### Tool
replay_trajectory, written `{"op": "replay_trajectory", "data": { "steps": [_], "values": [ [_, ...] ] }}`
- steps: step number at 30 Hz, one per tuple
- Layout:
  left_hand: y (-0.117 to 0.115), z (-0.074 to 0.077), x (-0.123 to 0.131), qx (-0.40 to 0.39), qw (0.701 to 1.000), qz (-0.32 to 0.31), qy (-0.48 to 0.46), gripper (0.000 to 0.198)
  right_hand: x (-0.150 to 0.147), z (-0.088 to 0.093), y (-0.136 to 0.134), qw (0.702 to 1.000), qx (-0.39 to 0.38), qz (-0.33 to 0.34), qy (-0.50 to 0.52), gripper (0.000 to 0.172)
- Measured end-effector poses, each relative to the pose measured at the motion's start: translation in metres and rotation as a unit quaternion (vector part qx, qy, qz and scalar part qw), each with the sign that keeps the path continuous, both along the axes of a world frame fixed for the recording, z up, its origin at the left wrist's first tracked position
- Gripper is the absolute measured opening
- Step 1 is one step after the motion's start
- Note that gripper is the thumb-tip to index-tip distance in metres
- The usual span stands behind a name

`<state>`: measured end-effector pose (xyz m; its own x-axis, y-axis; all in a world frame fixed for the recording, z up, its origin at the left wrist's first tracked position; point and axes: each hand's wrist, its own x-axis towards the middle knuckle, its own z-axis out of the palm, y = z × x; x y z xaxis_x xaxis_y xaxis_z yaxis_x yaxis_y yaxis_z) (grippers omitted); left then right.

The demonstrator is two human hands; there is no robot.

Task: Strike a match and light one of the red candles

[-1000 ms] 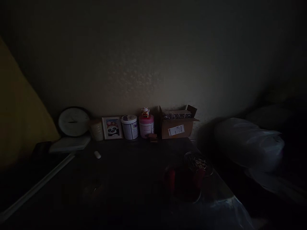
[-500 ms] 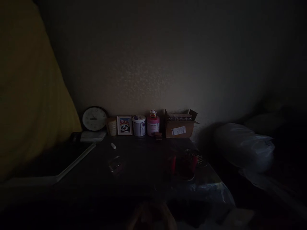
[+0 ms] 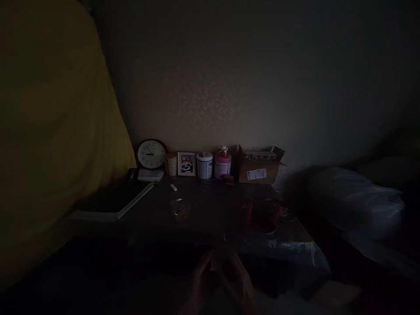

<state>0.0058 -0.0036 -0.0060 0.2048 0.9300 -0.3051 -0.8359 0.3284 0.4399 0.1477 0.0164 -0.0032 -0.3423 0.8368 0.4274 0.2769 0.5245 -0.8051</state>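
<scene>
The room is very dark. Low in the middle, a dim pinkish shape [image 3: 220, 280] in front of the table edge looks like my two hands held close together; the fingers cannot be made out and I cannot separate left from right. Nearest to it is the dark table [image 3: 203, 225] with a clear plastic cover. On the table lie a small crumpled wrapper [image 3: 178, 206], a small white piece [image 3: 173, 187] and a round dish with red parts [image 3: 261, 215].
Along the wall stand a round clock [image 3: 151, 154], a framed panda picture [image 3: 186, 164], a white tub [image 3: 204, 165], a pink tub [image 3: 222, 165] with a cat figurine, and an open cardboard box [image 3: 260, 170]. A flat book [image 3: 114, 201] lies left. Yellow cloth [image 3: 49, 131] fills the left; a white bag [image 3: 354, 201] lies right.
The view has pulled back from the table and swung left, so the objects look smaller. The pinkish shape has come up into the bottom of the picture.
</scene>
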Motion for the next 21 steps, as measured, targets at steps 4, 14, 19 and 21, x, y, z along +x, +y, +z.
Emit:
{"op": "replay_trajectory", "data": {
  "steps": [4,14,19,21],
  "values": [
    [0.001,0.000,0.000,-0.017,1.000,-0.009,0.005,0.026,0.001,0.000,-0.001,1.000,-0.002,0.008,-0.025,0.032],
    [0.005,0.004,0.009,0.007,1.000,-0.014,-0.015,0.032,0.004,-0.007,0.002,0.999,0.019,-0.001,-0.035,0.036],
    [0.008,-0.005,0.008,0.008,1.000,-0.012,-0.024,0.033,0.005,-0.008,0.002,0.998,0.029,-0.008,-0.055,0.037],
    [0.009,-0.008,0.008,0.001,1.000,-0.011,-0.022,0.034,0.005,-0.011,0.003,0.997,0.040,-0.009,-0.061,0.038]
  ]
}}
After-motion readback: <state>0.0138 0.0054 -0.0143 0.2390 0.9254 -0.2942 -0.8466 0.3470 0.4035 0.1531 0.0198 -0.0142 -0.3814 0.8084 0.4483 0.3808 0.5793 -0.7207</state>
